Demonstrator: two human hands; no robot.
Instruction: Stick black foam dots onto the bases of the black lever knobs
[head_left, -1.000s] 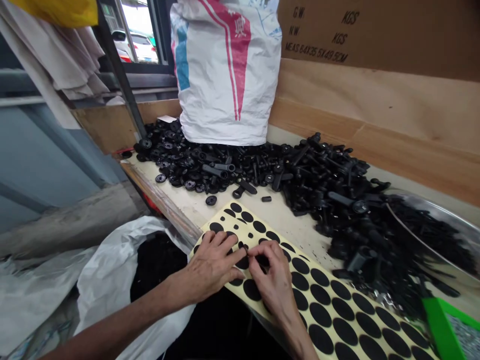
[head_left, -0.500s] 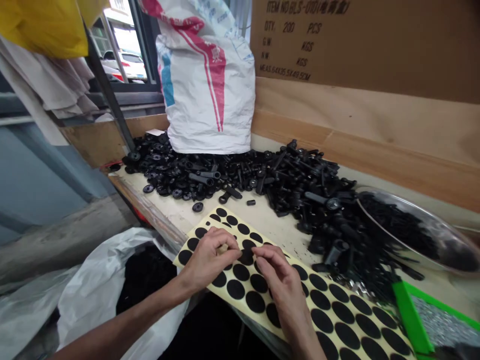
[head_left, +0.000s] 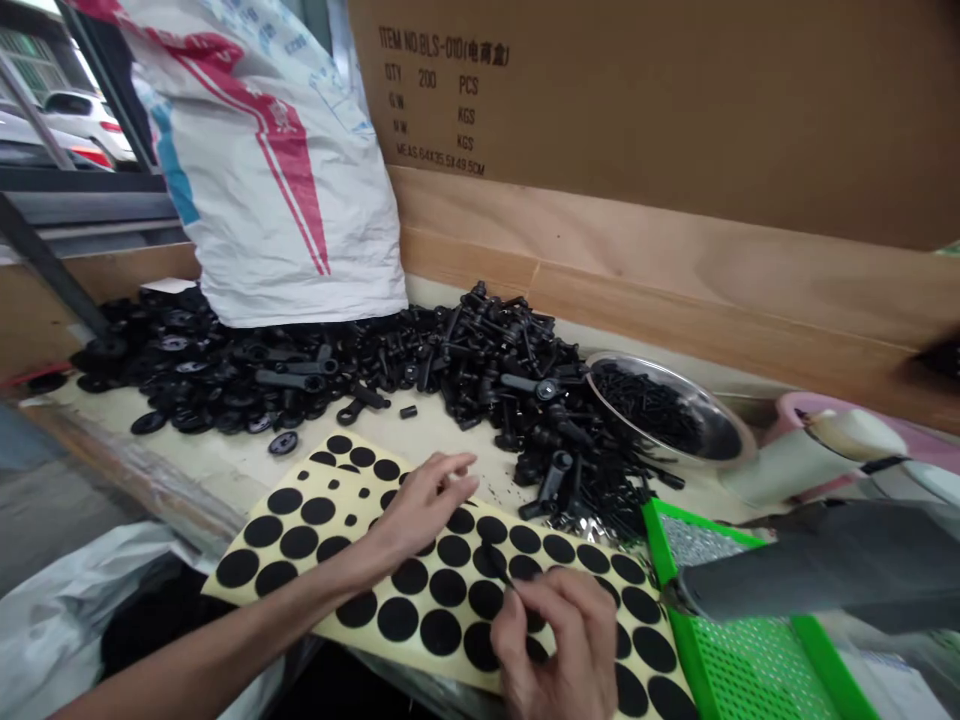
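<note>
A pale yellow sheet (head_left: 341, 628) covered with several round black pads lies at the near edge of the bench. My left hand (head_left: 421, 505) rests on the sheet with its fingers stretched out flat, holding nothing. My right hand (head_left: 556, 645) is lower and to the right, its thumb and forefinger pinched on a black round pad (head_left: 498, 562) whose edge stands up off the sheet.
A heap of black plastic parts (head_left: 360, 365) runs across the bench behind the sheet. A metal bowl (head_left: 724, 432) of black screws stands at the right. A green perforated tray (head_left: 739, 668), a grey tool (head_left: 810, 575), a white woven sack (head_left: 270, 170) and a cardboard box (head_left: 675, 100) surround them.
The view has swung to the right. My left hand has spread flat on the sheet. My right hand has drawn back toward me with a black pad pinched and lifting.
</note>
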